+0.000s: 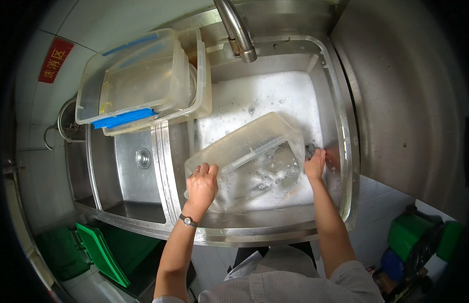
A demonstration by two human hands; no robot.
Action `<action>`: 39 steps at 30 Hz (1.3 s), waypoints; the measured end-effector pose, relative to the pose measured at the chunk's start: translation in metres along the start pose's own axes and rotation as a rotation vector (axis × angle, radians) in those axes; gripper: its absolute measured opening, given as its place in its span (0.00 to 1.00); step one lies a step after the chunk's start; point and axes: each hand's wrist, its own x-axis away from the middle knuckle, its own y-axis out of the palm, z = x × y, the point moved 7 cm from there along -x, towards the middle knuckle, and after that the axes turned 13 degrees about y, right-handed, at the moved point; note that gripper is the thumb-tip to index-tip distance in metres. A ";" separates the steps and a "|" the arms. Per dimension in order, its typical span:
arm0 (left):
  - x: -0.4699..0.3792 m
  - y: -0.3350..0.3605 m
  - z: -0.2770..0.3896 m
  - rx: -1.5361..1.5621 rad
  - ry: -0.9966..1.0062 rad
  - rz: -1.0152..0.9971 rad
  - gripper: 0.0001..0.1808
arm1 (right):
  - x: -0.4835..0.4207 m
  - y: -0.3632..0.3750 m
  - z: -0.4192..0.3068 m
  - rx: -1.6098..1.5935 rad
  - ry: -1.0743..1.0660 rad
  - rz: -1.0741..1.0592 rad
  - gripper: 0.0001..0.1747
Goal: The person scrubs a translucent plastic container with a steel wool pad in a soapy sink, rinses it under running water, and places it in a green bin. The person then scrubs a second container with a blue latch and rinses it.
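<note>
A clear plastic storage box [234,144] lies tilted in the soapy water [272,91] of a stainless steel sink basin [327,94]. My left hand [202,183] grips the box's left end, its fingers curled over the edge. At the box's right end, my right hand [315,163] holds a dark scouring pad [311,150], probably of steel wool, partly hidden by the fingers. Foam and water partly cover the lower side of the box.
Stacked clear plastic boxes [143,83] with blue latches rest across the left basins. A metal faucet [242,41] overhangs the basin from behind. A steel panel [401,94] stands on the right. Green bins [105,253] are below left, others [412,235] below right.
</note>
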 end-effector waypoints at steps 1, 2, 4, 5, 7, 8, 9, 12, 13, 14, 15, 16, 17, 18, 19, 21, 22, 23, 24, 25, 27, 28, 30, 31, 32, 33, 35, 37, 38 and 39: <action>0.003 0.001 0.000 0.016 -0.005 0.001 0.06 | 0.002 0.010 0.008 0.071 0.015 -0.041 0.18; 0.003 0.000 0.000 0.020 0.004 0.012 0.06 | -0.001 0.028 0.020 0.146 0.042 -0.279 0.19; 0.001 -0.004 0.000 0.035 0.025 0.045 0.06 | 0.007 0.048 0.031 0.297 0.094 -0.744 0.21; -0.004 -0.008 0.004 0.067 0.045 0.079 0.06 | 0.001 0.039 0.031 0.198 0.130 -0.648 0.21; -0.010 -0.016 0.012 0.135 0.069 0.147 0.08 | 0.003 0.002 0.011 0.013 0.189 -0.456 0.23; -0.013 -0.014 0.014 0.148 0.068 0.122 0.08 | 0.009 -0.029 -0.012 -0.141 0.064 -0.296 0.23; -0.015 -0.012 0.017 0.161 0.067 0.099 0.09 | 0.023 -0.059 -0.042 -0.182 -0.056 -0.244 0.23; -0.020 -0.005 0.024 0.140 0.126 0.085 0.10 | 0.073 -0.138 -0.125 -0.221 -0.216 -0.310 0.21; -0.022 -0.002 0.030 0.125 0.163 0.090 0.10 | 0.087 -0.149 -0.139 -0.257 -0.442 -0.154 0.18; -0.025 -0.004 0.035 0.133 0.177 0.106 0.10 | 0.102 -0.157 -0.157 -0.237 -0.608 -0.064 0.16; -0.029 -0.006 0.040 0.137 0.189 0.123 0.10 | 0.115 -0.153 -0.167 -0.219 -0.660 -0.067 0.14; -0.031 -0.008 0.043 0.138 0.198 0.136 0.10 | 0.130 -0.153 -0.182 -0.262 -0.767 -0.005 0.12; -0.033 -0.007 0.046 0.148 0.185 0.135 0.10 | 0.142 -0.144 -0.190 -0.253 -0.816 -0.038 0.11; -0.034 -0.004 0.049 0.158 0.169 0.132 0.10 | 0.154 -0.133 -0.196 -0.243 -0.867 -0.076 0.10; -0.034 -0.002 0.050 0.168 0.152 0.128 0.09 | 0.162 -0.125 -0.197 -0.233 -0.916 -0.114 0.10; -0.034 0.001 0.050 0.182 0.162 0.120 0.09 | 0.156 -0.121 -0.192 -0.233 -0.994 0.005 0.09; -0.031 0.004 0.052 0.193 0.166 0.110 0.09 | 0.153 -0.121 -0.186 -0.229 -1.027 0.060 0.08; -0.031 0.005 0.054 0.196 0.163 0.106 0.08 | 0.143 -0.123 -0.179 -0.217 -1.007 0.083 0.09; -0.033 0.005 0.055 0.192 0.162 0.106 0.08 | 0.131 -0.127 -0.174 -0.209 -0.990 0.111 0.10; -0.036 0.004 0.056 0.188 0.161 0.106 0.07 | 0.124 -0.129 -0.171 -0.202 -0.972 0.140 0.11; -0.035 0.013 0.060 0.198 0.134 0.083 0.07 | 0.144 -0.114 -0.169 -0.195 -0.961 0.055 0.12; -0.037 0.016 0.058 0.195 0.121 0.075 0.06 | 0.157 -0.107 -0.176 -0.235 -0.974 0.001 0.12; -0.035 0.020 0.051 0.182 0.093 0.047 0.06 | 0.161 -0.105 -0.182 -0.285 -1.018 -0.029 0.13; -0.033 0.022 0.048 0.175 0.080 0.031 0.06 | 0.151 -0.104 -0.179 -0.277 -1.005 0.015 0.12; -0.033 0.023 0.047 0.182 0.079 0.019 0.05 | 0.137 -0.103 -0.169 -0.269 -0.992 0.059 0.12; -0.034 0.021 0.048 0.175 0.068 0.015 0.05 | 0.125 -0.108 -0.167 -0.260 -0.983 0.104 0.11; -0.038 0.018 0.050 0.160 0.048 0.009 0.05 | 0.110 -0.107 -0.158 -0.407 -0.764 -0.006 0.10; -0.040 0.024 0.052 0.153 0.030 0.014 0.05 | 0.127 -0.073 -0.149 -0.640 -0.443 -0.291 0.09; -0.039 0.027 0.050 0.145 0.010 0.015 0.05 | 0.164 -0.089 -0.178 -0.442 -0.894 -0.005 0.08; -0.038 0.027 0.048 0.148 0.017 0.017 0.05 | 0.176 -0.087 -0.186 -0.448 -0.927 -0.023 0.08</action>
